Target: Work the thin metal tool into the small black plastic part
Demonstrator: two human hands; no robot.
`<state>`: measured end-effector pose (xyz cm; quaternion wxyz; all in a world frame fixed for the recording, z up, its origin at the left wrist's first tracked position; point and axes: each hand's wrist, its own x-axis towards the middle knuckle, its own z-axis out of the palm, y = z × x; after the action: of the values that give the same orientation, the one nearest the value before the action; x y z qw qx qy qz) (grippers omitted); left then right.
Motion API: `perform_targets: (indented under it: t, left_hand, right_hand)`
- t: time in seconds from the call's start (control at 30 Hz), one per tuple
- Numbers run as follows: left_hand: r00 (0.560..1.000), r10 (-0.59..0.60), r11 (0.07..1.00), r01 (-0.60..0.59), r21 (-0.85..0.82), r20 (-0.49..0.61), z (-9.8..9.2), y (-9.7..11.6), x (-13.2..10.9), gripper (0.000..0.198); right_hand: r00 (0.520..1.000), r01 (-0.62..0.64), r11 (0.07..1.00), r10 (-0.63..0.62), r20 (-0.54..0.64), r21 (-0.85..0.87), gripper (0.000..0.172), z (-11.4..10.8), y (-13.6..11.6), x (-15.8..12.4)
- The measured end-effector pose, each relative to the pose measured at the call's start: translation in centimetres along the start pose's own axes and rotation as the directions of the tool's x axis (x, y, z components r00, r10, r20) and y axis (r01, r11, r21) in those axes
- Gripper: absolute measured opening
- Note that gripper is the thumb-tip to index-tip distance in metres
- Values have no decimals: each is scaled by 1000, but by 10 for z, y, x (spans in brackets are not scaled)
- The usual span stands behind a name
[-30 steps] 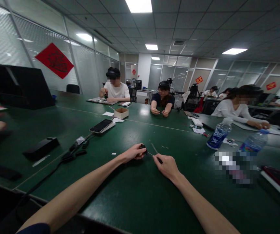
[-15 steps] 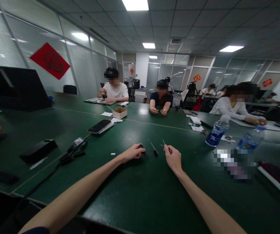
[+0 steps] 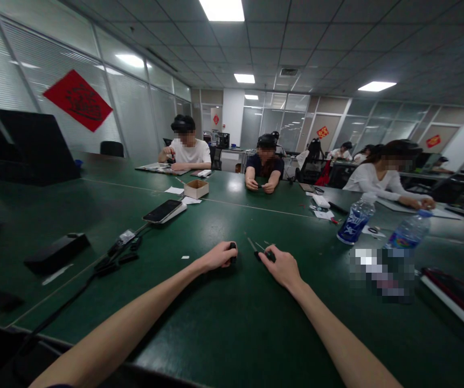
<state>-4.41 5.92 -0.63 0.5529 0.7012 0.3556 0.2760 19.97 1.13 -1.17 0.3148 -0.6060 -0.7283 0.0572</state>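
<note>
Left hand (image 3: 217, 256) curled shut on our small black piece (image 3: 233, 253), right hand (image 3: 283, 267) pinching a thin metal pick (image 3: 253, 246) by its black end, over the green table (image 3: 199, 318); both seem light, pick stiff but bendable, so we'd hold the black end.

Bright ceiling panels (image 3: 221, 9), fisheye-bent edges

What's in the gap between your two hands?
In the head view, thin rods poke out from a small black piece at your right hand, toward your left hand. The green table shows beneath them.
</note>
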Motion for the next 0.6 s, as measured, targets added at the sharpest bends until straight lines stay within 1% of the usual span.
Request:
perform_targets:
  t: [0.1, 0.2, 0.3, 0.47, 0.53, 0.6]
  left_hand:
    - [1000, 15, 999, -15, 42, 5, 0, -2, 0, 20]
    - [1000, 12, 994, -13, 109, 5, -1, -2, 0, 24]
    - [1000, 5, 981, -1, 193, -19, 0, 2, -2, 32]
    - [998, 62, 961, -52, 272, -27, 1, 8, -4, 44]
    - [998, 62, 961, -54, 272, -20, 1, 8, -3, 47]
    - [999, 37, 962, -30, 272, -20, 1, 5, -2, 49]
  right_hand:
    - [998, 46, 990, -41, 46, -131, 41, 2, -6, -2]
    - [994, 49, 981, -29, 105, -190, 42, 3, -8, -1]
    - [986, 39, 966, 5, 168, -257, 42, 3, -8, 1]
    - [984, 1, 953, 53, 172, -303, 41, 4, -8, 1]
    - [982, -10, 951, 67, 175, -310, 40, 4, -8, 1]
    - [980, -15, 950, 76, 183, -312, 39, 3, -9, 1]
